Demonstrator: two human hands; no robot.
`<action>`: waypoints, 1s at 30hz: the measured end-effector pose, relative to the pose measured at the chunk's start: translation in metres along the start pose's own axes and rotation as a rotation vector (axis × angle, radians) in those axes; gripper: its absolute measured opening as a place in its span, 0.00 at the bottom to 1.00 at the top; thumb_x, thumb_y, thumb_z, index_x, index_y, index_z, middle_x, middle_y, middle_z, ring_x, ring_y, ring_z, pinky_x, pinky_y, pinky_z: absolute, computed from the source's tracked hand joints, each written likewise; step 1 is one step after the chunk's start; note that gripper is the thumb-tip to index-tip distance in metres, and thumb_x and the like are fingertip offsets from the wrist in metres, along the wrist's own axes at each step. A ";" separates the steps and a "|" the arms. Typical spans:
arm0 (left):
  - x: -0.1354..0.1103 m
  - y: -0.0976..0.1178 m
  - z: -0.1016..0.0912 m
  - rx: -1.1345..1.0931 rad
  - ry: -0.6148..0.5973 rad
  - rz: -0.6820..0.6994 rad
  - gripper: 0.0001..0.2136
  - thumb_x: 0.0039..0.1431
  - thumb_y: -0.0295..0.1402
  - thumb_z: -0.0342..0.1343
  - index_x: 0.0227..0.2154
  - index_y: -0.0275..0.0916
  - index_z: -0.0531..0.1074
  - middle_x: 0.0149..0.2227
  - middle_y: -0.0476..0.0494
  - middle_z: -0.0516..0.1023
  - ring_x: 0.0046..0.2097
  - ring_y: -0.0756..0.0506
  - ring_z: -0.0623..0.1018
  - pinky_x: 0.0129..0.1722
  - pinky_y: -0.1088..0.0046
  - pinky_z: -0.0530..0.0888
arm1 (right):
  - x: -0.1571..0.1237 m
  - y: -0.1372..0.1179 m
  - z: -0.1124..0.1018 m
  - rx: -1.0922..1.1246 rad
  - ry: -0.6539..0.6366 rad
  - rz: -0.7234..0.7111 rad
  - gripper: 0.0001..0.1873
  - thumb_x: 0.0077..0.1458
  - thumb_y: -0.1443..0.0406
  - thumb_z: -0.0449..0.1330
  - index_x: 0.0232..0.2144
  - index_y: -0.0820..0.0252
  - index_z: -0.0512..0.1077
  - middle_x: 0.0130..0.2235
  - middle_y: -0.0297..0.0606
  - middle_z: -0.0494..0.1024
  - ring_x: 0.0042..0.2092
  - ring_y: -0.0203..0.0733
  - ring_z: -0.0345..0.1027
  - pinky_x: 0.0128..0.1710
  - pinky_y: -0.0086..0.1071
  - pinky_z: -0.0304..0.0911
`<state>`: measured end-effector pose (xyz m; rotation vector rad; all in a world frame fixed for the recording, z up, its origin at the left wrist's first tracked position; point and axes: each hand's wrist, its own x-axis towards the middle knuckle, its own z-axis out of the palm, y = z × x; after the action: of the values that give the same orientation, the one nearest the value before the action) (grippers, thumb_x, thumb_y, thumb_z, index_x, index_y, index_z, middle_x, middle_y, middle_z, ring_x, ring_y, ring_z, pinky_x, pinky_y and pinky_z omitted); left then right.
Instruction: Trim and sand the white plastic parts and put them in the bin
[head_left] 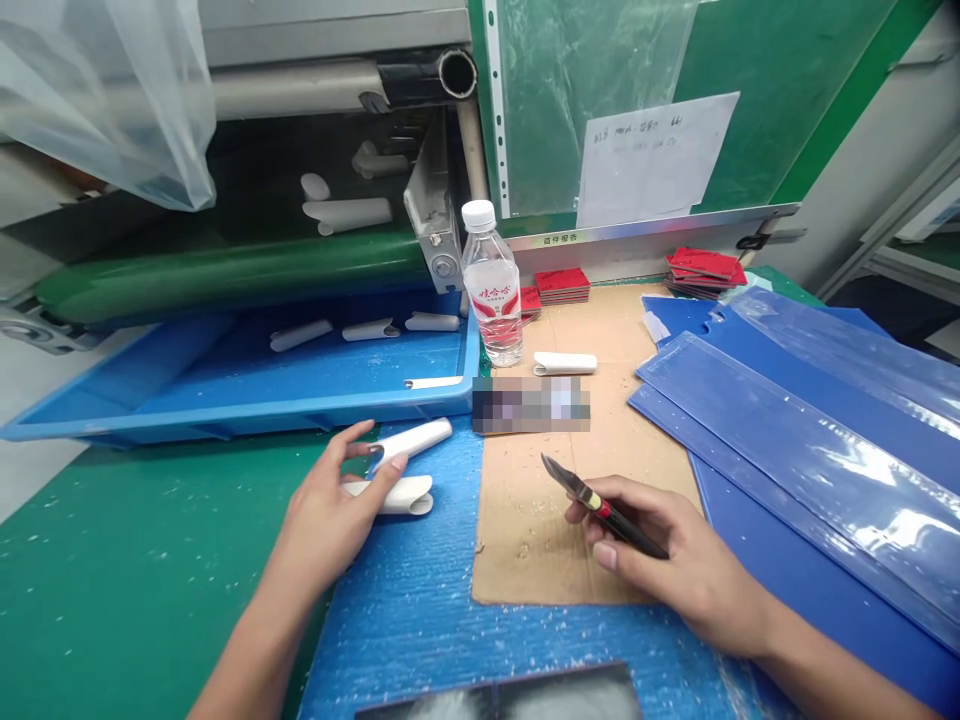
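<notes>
Left hand (330, 510) pinches a white plastic tube (397, 495) on blue foam mat (405, 600); right hand (667, 560) grips a small knife (600, 505) over cardboard (525, 540).

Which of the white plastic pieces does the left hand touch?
The white piece closest to the person, on the blue mat, under the left hand. The others lie beyond it on the mat, in the blue tray or on the cardboard.

Bright even light, soft shadows, edges warped
</notes>
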<state>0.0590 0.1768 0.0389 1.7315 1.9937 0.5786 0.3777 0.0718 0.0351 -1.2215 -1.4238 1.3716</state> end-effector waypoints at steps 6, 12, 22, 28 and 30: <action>-0.005 0.003 -0.006 0.095 0.186 0.090 0.24 0.61 0.54 0.54 0.53 0.46 0.70 0.51 0.43 0.76 0.42 0.39 0.78 0.45 0.62 0.72 | 0.001 -0.002 0.001 -0.010 0.017 -0.008 0.16 0.57 0.66 0.63 0.49 0.61 0.73 0.42 0.41 0.77 0.43 0.47 0.70 0.44 0.39 0.65; -0.025 0.013 -0.006 0.061 0.305 0.629 0.13 0.59 0.43 0.61 0.44 0.46 0.73 0.44 0.49 0.74 0.44 0.42 0.77 0.48 0.66 0.72 | 0.001 -0.002 0.002 -0.036 0.031 -0.001 0.17 0.55 0.67 0.63 0.48 0.61 0.75 0.43 0.41 0.77 0.45 0.49 0.71 0.43 0.38 0.66; -0.054 0.030 0.022 -0.104 -0.034 0.923 0.11 0.64 0.21 0.56 0.44 0.43 0.71 0.42 0.48 0.68 0.43 0.49 0.73 0.44 0.74 0.72 | 0.003 0.002 0.002 -0.038 0.044 0.009 0.18 0.55 0.66 0.63 0.49 0.61 0.75 0.43 0.42 0.78 0.45 0.49 0.72 0.42 0.37 0.66; -0.050 0.026 0.004 -0.109 0.007 0.901 0.11 0.62 0.16 0.52 0.34 0.41 0.66 0.39 0.49 0.66 0.41 0.50 0.70 0.42 0.75 0.68 | 0.003 0.003 0.002 -0.053 0.043 -0.005 0.17 0.55 0.66 0.63 0.48 0.60 0.75 0.44 0.42 0.79 0.46 0.50 0.72 0.42 0.37 0.67; -0.049 0.027 0.003 -0.106 -0.013 0.873 0.11 0.62 0.17 0.51 0.34 0.41 0.65 0.40 0.48 0.65 0.43 0.50 0.70 0.43 0.74 0.68 | 0.002 0.004 0.002 -0.067 0.044 -0.008 0.18 0.55 0.66 0.64 0.49 0.60 0.75 0.45 0.42 0.79 0.46 0.50 0.73 0.43 0.38 0.68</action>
<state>0.0883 0.1317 0.0543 2.4778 1.0798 0.9048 0.3755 0.0735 0.0311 -1.2807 -1.4525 1.2928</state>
